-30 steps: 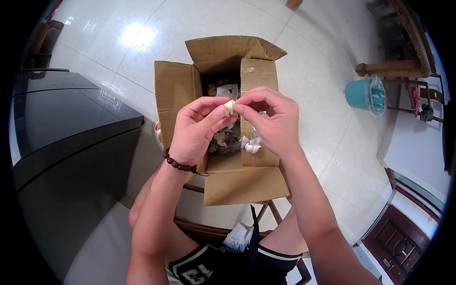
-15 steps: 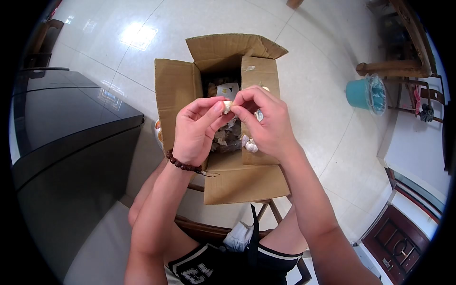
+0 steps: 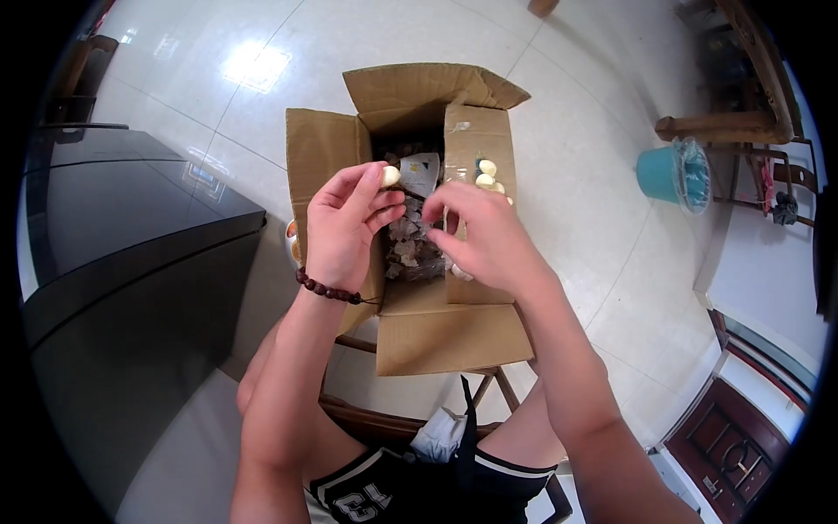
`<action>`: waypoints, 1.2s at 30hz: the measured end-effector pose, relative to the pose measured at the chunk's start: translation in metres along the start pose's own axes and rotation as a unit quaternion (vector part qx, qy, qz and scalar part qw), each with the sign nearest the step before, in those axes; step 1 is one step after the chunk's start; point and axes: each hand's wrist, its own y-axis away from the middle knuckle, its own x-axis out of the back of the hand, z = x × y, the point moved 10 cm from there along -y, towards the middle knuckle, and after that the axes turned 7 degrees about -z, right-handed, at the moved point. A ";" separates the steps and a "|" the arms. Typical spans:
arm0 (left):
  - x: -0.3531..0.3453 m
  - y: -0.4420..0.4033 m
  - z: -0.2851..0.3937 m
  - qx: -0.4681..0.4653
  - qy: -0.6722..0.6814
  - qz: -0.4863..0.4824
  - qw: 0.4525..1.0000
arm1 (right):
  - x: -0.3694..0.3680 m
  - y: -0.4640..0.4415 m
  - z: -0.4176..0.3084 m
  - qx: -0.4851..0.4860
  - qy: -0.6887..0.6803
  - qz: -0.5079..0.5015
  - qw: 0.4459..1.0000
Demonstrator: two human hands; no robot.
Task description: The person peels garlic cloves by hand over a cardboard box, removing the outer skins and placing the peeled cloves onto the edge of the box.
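My left hand [image 3: 343, 229] pinches a pale peeled garlic clove [image 3: 390, 177] between thumb and fingertips, above the left side of an open cardboard box [image 3: 410, 336]. My right hand [image 3: 480, 229] hangs over the box with thumb and curled fingers apart; I see nothing held in it. Several peeled cloves [image 3: 487, 168] lie on the box's right flap, just beyond that hand. Partly hidden under the right hand is some unpeeled garlic [image 3: 460, 272]. Papery garlic skins [image 3: 408, 253] and a printed paper [image 3: 421, 171] show inside the box.
A dark glossy cabinet [image 3: 148, 236] stands to my left. On the tiled floor at right is a teal bin [image 3: 661, 172] with a clear liner, near wooden furniture [image 3: 729, 127]. The box sits in front of my knees, close to a wooden stool frame [image 3: 349, 415].
My hands have separated: the left moved slightly left and up with the clove, now bare, and the right let go and opened. The peeled cloves on the flap came into fuller view.
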 end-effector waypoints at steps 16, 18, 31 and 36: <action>-0.043 0.012 0.003 -0.049 -0.242 -0.081 0.966 | 0.014 0.008 0.023 -0.097 -0.316 0.105 0.938; -0.038 0.011 0.000 -0.039 -0.225 -0.094 0.969 | 0.011 0.006 0.016 -0.078 -0.275 0.073 0.955; -0.044 0.012 0.003 -0.049 -0.296 -0.090 0.950 | 0.020 0.010 0.022 -0.087 -0.236 0.085 0.964; -0.027 0.007 -0.019 0.049 -0.164 -0.066 0.983 | 0.033 0.013 0.027 -0.088 -0.194 0.093 0.973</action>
